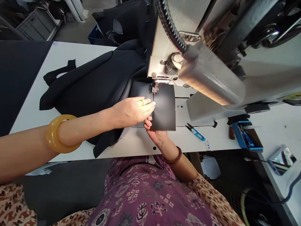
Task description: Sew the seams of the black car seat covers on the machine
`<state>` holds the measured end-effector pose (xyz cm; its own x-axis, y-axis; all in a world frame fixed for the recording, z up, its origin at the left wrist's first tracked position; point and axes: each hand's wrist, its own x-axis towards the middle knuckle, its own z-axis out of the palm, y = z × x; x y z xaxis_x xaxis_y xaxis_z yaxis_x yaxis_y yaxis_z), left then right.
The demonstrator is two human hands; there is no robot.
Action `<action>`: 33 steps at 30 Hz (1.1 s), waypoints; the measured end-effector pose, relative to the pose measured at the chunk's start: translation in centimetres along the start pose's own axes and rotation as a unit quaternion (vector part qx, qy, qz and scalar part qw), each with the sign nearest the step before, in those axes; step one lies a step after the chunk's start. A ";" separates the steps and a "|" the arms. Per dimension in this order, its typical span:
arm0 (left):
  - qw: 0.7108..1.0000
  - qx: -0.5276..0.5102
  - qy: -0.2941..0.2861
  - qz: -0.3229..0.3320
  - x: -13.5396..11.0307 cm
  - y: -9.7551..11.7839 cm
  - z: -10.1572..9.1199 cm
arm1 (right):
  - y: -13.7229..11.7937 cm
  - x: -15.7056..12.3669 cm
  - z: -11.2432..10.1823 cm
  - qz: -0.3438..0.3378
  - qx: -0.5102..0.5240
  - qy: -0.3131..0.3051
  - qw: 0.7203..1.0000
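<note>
A large piece of black fabric (94, 84) lies across the white sewing table (33, 103), with one smooth panel (166, 110) under the presser foot (154, 88) of an industrial sewing machine (211, 62). My left hand (134, 110) rests flat on the fabric just in front of the needle, fingers together and stretched out, a ring on one finger. My right hand (152, 130) comes from below and pinches the near edge of the black panel, mostly hidden beneath the left hand.
Blue thread snips (195, 131) lie on the table right of the panel. A blue holder with tools (245, 135) sits further right. A black fabric scrap (58, 72) lies at the far left. Grey crates (35, 23) stand on the floor beyond.
</note>
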<state>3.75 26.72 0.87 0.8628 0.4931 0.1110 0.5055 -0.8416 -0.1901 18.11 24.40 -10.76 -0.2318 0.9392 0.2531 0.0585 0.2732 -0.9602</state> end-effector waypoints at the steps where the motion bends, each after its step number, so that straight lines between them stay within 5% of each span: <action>1: 1.000 0.009 0.014 0.008 -0.2 -0.3 0.3 | -0.1 0.0 0.3 0.001 0.014 0.008 1.000; 4: 0.998 0.025 0.059 0.025 -0.7 -1.3 1.4 | -0.2 0.0 0.5 -0.003 0.025 0.052 0.998; 7: 0.995 0.004 0.102 0.025 -1.0 -2.4 2.4 | 0.0 0.0 -0.8 -0.045 -0.042 0.179 0.982; 10: 0.990 -0.059 0.127 0.012 -1.1 -3.4 3.2 | 0.0 0.3 -3.6 -0.192 -0.199 0.299 0.913; 14: 0.979 -0.139 0.145 -0.023 -1.1 -4.4 3.9 | -1.3 1.4 -6.5 -0.414 -0.460 0.157 0.770; 16: 0.974 -0.162 0.157 -0.038 -0.9 -4.7 4.2 | -2.0 2.0 -6.9 -0.429 -0.493 0.115 0.748; 24: 0.956 -0.179 0.213 -0.094 0.2 -5.8 4.9 | -2.5 3.1 -6.8 -0.391 -0.524 0.111 0.748; 33: 0.949 -0.184 0.219 -0.131 0.5 -6.6 5.4 | -1.9 5.0 -7.3 -0.347 -0.486 0.094 0.797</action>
<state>0.84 33.70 -3.08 0.5839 0.6258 0.5171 0.5994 -0.7620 0.2452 23.94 30.09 -6.77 -0.3921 0.4817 0.7837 0.7245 0.6867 -0.0597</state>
